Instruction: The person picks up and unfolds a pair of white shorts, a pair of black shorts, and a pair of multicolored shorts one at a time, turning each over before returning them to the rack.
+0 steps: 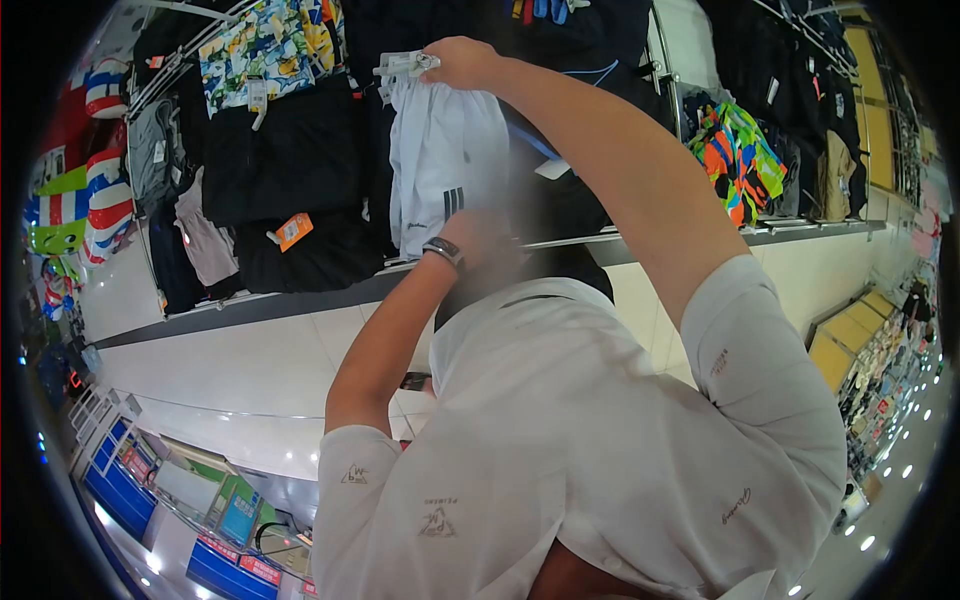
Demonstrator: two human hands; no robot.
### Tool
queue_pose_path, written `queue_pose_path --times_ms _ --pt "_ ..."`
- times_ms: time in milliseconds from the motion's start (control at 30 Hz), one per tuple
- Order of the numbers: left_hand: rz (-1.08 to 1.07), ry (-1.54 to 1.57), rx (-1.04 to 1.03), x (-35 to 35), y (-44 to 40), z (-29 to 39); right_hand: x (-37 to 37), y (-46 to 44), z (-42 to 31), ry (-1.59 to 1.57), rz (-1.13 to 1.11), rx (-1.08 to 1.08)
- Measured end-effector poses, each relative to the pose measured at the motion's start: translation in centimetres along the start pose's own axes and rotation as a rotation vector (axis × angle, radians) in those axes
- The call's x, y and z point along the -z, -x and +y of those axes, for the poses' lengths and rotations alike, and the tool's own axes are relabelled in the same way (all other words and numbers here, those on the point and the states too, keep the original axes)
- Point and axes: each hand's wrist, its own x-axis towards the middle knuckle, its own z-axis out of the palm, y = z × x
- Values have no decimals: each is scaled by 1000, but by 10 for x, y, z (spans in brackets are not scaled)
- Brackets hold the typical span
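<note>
White shorts [440,150] with three dark stripes near the hem hang from a clear hanger [400,65] among dark garments. My right hand [462,64] reaches across at the top, its fingers closed on the hanger's right end. Lower down, my left hand [482,240], with a dark watch on the wrist, is beside the shorts' hem. Motion blur smears its fingers, so whether they grip the fabric cannot be made out.
Black garments [285,160] and a floral garment [258,55] hang left of the shorts. A bright multicoloured garment [738,165] hangs at the right. The rack's low ledge [340,296] runs between the clothes and the pale tiled floor [250,370].
</note>
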Motion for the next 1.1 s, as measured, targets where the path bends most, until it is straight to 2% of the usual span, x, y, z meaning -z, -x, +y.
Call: queue_pose_path --times_ms 133,233,300,433,467,500,567,600,633,700,733,767,833,867,967,1033,1067,1100 --pt "73 -146 -54 -29 0 -14 -2 -1 0 -32 -4 6" --pt "10 -11 58 -35 -16 -8 -1 3 1 -35 22 4" --pt "-66 163 220 -36 -24 -1 0 5 2 -29 25 19" --pt "-137 309 234 -29 -29 -2 1 11 4 -34 18 66" --pt "-56 329 148 -69 -41 -23 2 12 4 -36 17 74" --pt "-18 423 108 -78 -44 -29 3 14 3 -29 -2 66" --pt "179 402 -167 -95 -43 -44 6 15 4 -23 -21 69" --pt "144 636 -68 -90 -40 -45 7 16 4 -25 -22 96" --pt "146 633 -62 -68 -30 -41 8 17 6 -27 -21 120" --pt "184 544 120 -14 -3 -29 5 16 12 -47 -23 154" --pt "396 725 178 -39 0 -46 4 15 14 -64 -27 185" --pt "402 724 182 -66 0 -67 9 17 10 -64 -27 192" --pt "635 1080 429 -105 -7 -107 21 22 -2 -84 -91 227" --pt "644 1081 436 -113 -10 -113 20 21 -3 -83 -95 237" --pt "544 797 473 -127 -17 -125 13 18 -1 -25 -80 208" --pt "512 894 405 -117 -19 -120 13 21 -4 -9 -8 131" --pt "518 893 414 -110 -15 -115 16 24 -6 -21 13 133" --pt "550 885 338 -89 -6 -102 18 26 -7 -24 10 144"
